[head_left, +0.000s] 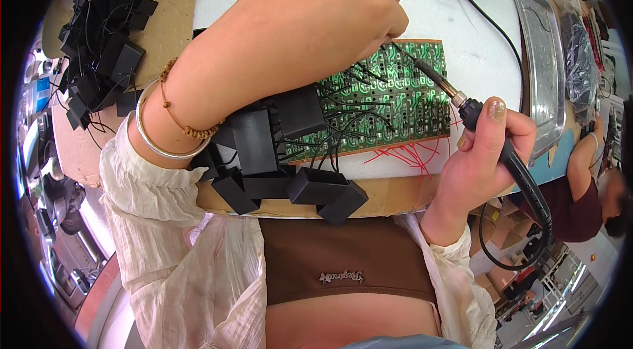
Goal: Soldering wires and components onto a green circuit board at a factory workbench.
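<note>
A soldering iron (469, 110) with a black handle is gripped in my right hand (488, 158). Its dark tip points up and left over a green circuit board (422, 101), close to my left fingertips. My left hand (379, 9) reaches across the board's far edge with its fingers curled and pinched together; what they hold is hidden. Thin black wires (356, 105) run over the board from black box-shaped housings (254, 141) beside and in front of it. My left forearm covers the board's far left part.
Under the board lies a white foam sheet (475, 32), with red lines or threads (412, 154) near its front. A metal tray (550, 65) stands at right. More black housings (119, 59) are heaped at left. A black cable (484, 12) crosses the foam. Another person (573, 197) sits at right.
</note>
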### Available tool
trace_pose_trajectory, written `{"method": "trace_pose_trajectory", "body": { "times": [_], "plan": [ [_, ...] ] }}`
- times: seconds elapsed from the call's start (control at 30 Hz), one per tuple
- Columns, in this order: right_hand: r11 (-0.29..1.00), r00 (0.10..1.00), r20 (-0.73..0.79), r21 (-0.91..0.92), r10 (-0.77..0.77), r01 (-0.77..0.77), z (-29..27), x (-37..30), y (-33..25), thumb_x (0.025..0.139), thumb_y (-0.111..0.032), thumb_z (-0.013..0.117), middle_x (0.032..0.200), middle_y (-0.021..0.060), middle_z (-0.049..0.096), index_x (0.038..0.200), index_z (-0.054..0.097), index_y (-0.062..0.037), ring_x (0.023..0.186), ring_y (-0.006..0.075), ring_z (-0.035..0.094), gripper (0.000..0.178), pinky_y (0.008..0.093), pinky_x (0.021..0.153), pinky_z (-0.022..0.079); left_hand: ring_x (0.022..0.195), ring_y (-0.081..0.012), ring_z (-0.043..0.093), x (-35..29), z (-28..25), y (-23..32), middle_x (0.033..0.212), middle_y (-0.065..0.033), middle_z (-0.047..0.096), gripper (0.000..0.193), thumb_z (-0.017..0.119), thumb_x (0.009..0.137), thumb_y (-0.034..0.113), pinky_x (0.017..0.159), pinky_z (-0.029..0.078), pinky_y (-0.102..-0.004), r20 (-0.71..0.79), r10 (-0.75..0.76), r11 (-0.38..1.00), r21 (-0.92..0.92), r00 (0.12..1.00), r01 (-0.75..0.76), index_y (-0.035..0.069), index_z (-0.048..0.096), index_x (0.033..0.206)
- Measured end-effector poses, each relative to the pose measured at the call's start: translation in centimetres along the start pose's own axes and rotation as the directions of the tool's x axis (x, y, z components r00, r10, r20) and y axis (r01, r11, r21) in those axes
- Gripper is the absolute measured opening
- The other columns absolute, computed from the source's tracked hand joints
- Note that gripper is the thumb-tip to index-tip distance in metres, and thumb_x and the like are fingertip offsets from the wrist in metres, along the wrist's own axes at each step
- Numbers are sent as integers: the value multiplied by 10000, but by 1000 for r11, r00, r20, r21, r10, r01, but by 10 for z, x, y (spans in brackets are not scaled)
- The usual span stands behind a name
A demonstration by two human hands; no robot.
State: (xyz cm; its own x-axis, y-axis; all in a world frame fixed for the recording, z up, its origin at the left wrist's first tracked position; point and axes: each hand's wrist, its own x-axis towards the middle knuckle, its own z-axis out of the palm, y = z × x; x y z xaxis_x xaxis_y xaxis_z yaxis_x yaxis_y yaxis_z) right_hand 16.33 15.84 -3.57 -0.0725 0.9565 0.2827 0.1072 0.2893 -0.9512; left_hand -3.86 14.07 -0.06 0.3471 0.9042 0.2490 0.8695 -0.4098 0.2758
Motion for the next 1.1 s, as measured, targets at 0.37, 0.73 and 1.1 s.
{"method": "trace_pose_trajectory", "body": {
  "times": [0.37, 0.73, 1.1],
  "plan": [
    [1000, 1000, 0, 25, 13, -13, -1, 1, 0, 770, -94, 602, 603, 12, 470, 731, 434, -29, 513, 33, 398, 184, 151, 474, 330, 584, -174, 487, 1, -1, 0, 620, -15, 508, 87, 544, 670, 135, 628, 329, -289, 18, -9, 1000, -1, 1000, 10, 90, 560, 597],
    [1000, 1000, -6, -4, -13, 13, -3, 0, 2, 767, -115, 610, 603, -3, 453, 721, 437, -32, 517, 29, 383, 197, 152, 465, 308, 579, -178, 482, 0, -1, -1, 632, -16, 517, 84, 547, 668, 133, 626, 330, -286, 17, -7, 1000, -2, 1000, 7, 88, 558, 598],
    [1000, 1000, -4, -5, 3, -3, -1, 0, 1, 768, -125, 612, 611, 2, 465, 728, 443, -35, 512, 31, 383, 195, 156, 471, 312, 604, -180, 483, 0, -1, -1, 669, -21, 541, 82, 540, 672, 130, 635, 335, -283, 45, -27, 1000, 0, 999, 27, 82, 565, 610]
  ]
}}
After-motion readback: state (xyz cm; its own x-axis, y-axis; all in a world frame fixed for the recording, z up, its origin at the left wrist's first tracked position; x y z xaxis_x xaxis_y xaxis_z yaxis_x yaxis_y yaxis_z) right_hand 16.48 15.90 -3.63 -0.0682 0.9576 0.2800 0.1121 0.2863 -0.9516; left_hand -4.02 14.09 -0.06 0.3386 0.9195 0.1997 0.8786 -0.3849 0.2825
